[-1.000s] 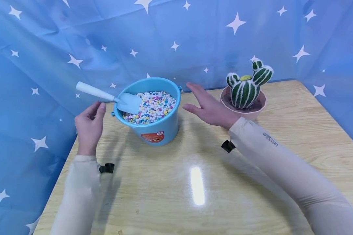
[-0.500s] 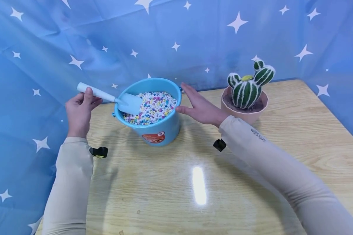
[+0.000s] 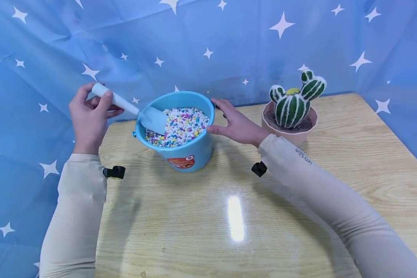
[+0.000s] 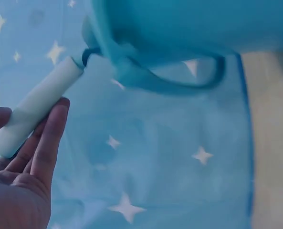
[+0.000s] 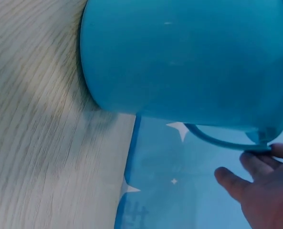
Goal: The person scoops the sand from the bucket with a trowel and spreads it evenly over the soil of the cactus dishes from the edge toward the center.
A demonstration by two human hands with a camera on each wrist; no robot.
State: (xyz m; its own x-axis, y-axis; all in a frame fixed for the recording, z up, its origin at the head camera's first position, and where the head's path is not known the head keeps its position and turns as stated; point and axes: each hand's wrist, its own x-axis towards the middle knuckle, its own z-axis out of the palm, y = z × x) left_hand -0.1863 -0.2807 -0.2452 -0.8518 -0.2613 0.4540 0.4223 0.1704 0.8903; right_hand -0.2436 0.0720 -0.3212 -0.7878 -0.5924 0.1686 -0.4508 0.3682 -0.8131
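Note:
In the head view a light blue bucket (image 3: 194, 154) stands on the table, filled with small multicoloured pebbles (image 3: 184, 121). A toy shovel (image 3: 119, 101) leans over its left rim, pale blue blade on the pebbles and white handle sticking out to the upper left. My left hand (image 3: 90, 119) holds that handle near its end, thumb on one side and fingers on the other, as the left wrist view also shows on the handle (image 4: 41, 105). Fairly straight fingers of my right hand (image 3: 234, 125) touch the bucket's right rim, by the carrying handle's (image 5: 222, 142) hinge.
A toy cactus (image 3: 290, 108) in a pink pot (image 3: 288, 137) stands to the right of the bucket, just behind my right forearm. Blue cloth with white stars (image 3: 236, 46) hangs behind and left of the wooden table (image 3: 180, 224).
My left hand has moved up and left from below the shovel handle and now holds it. The handle's end has lifted slightly. My right hand has come left onto the bucket's rim.

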